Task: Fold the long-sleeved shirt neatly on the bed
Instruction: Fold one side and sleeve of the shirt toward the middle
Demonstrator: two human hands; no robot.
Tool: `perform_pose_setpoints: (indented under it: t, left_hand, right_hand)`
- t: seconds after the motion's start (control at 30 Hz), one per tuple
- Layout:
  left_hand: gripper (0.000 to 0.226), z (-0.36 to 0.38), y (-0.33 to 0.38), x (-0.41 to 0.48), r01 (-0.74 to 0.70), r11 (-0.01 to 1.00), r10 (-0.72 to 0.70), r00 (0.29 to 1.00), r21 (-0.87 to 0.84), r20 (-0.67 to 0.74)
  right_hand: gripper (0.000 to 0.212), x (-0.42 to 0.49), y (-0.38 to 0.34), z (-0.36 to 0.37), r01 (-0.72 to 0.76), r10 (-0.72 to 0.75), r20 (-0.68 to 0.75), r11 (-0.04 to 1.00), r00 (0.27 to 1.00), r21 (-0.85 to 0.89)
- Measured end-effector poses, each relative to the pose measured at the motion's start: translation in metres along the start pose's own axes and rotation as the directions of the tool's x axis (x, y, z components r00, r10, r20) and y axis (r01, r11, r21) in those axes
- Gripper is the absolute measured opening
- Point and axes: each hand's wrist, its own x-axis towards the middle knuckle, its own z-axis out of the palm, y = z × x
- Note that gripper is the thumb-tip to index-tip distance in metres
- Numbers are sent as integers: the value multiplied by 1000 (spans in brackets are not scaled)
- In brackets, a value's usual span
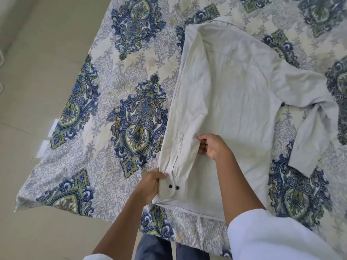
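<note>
A white long-sleeved shirt [234,87] lies flat on the bed, collar end far from me and hem near me. Its left sleeve [185,102] is folded lengthwise down the shirt's left side. My left hand [150,184] grips that sleeve's cuff [169,188], which has two dark buttons, at the shirt's lower left corner. My right hand [212,145] pinches the inner edge of the same sleeve a little higher up. The right sleeve [315,132] lies unfolded, bent and crumpled on the bed at the right.
The bed carries a sheet [122,91] printed with blue and green ornaments. Pale tiled floor [37,62] lies to the left and in front of the bed edge. My blue trousers [155,248] show below, against the bed's near edge.
</note>
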Motion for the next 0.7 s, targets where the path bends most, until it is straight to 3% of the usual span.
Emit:
perform_pose_setpoints:
  t: [0.1, 0.17, 0.3, 0.37, 0.43, 0.6, 0.7]
  left_hand:
    - [17, 2, -3, 8, -18, 1000, 19, 998, 22, -56]
    - [20, 4, -7, 16, -19, 996, 32, 988, 90, -153]
    - [18, 5, -14, 27, -28, 935, 157, 926, 354, -344]
    - [13, 8, -17, 28, -43, 864, 247, 904, 502, -348]
    - [2, 11, -20, 23, -76, 837, 300, 892, 542, -338]
    - [5, 10, -26, 15, -77, 798, 383, 831, 598, -404]
    - [16, 11, -26, 18, -30, 693, 401, 846, 720, -351]
  right_hand:
    - [18, 3, 6, -9, 62, -19, -119, 928, 993, 368]
    - [18, 2, 15, -10, 72, -10, -135, 884, 991, 461]
    - [18, -4, 29, -7, -9, 18, -48, 983, 999, 186]
    - [12, -6, 27, -10, -58, 58, 18, 998, 998, -24]
    - [9, -7, 27, -12, -109, 116, 18, 967, 993, -231]
    - [20, -9, 37, -6, -90, 56, -120, 949, 991, -302]
    - [27, -8, 41, -2, -53, 20, -108, 949, 994, -312]
